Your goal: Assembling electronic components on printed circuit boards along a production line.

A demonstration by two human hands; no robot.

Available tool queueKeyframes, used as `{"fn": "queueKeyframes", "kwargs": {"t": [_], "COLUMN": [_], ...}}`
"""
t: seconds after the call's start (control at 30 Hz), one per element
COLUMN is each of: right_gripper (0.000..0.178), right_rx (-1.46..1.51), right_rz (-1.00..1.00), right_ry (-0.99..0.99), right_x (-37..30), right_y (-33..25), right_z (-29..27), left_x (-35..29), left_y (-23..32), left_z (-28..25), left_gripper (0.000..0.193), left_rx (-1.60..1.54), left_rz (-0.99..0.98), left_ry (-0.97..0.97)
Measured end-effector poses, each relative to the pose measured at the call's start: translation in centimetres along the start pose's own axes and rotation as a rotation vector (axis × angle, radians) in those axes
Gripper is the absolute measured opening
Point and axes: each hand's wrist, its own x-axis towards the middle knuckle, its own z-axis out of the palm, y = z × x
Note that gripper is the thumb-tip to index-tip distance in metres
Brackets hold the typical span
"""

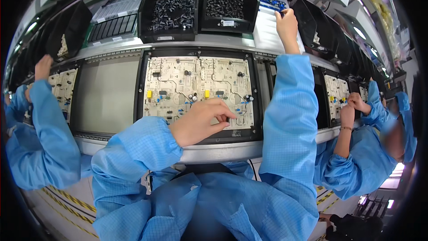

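My left hand (200, 119) is over the lower part of a pale circuit board (171, 69), its thumb and fingers pinched together. Something small and dark shows at those fingertips, too small to name. The board lies in a black frame (198, 53), beside a second pale circuit board (223, 69). Both boards bear yellow blocks, black cylinders and small blue parts. Stretched forward to the right, my right hand (287, 26) has its fingertips pinched at a small blue component, at the near edge of a white foam tray (266, 26) with rows of blue components.
Two black bins (145, 29) (249, 24) of small dark parts stand behind the frame. Left of them is a tray of black strips (113, 27). A grey plate (107, 93) lies left of the frame. Co-workers in blue sleeves (55, 134) (352, 165) work on both sides.
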Motion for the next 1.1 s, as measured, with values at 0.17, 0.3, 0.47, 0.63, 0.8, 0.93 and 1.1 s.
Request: {"fn": "queueKeyframes", "kwargs": {"t": [0.17, 0.3, 0.47, 0.63, 0.8, 0.93, 1.1], "right_gripper": [0.028, 0.022, 0.02, 0.02, 0.02, 0.022, 0.024], "right_rx": [0.273, 0.37, 0.421, 0.4, 0.379, 0.335, 0.338], "right_rz": [-0.048, -0.03, 0.038, 0.064, 0.044, -0.078, -0.062], "right_ry": [-0.178, -0.198, -0.182, -0.218, -0.246, -0.237, -0.282], "right_x": [-5.9, -9.6, -10.2, -10.7, -10.6, -10.9, -11.2], "right_y": [-2.0, -2.6, -1.6, -2.1, -2.5, -3.0, -2.9], "right_z": [-4.9, -6.8, -8.3, -9.0, -9.0, -8.8, -8.4], "left_x": [0.8, 1.2, 1.2, 1.0, 1.0, 0.9, 0.7], "left_y": [-1.6, -2.6, -2.6, -2.2, -2.0, -2.0, -1.7], "left_z": [2.1, 2.4, 2.6, 2.7, 2.5, 2.1, 1.6], "left_gripper": [0.022, 0.025, 0.025, 0.022, 0.022, 0.022, 0.022], "left_rx": [0.257, 0.325, 0.449, 0.503, 0.621, 0.658, 0.593], "left_rz": [0.142, 0.115, 0.122, 0.11, 0.206, 0.183, 0.157], "left_ry": [0.045, 0.101, 0.104, 0.044, 0.088, 0.056, 0.075]}}
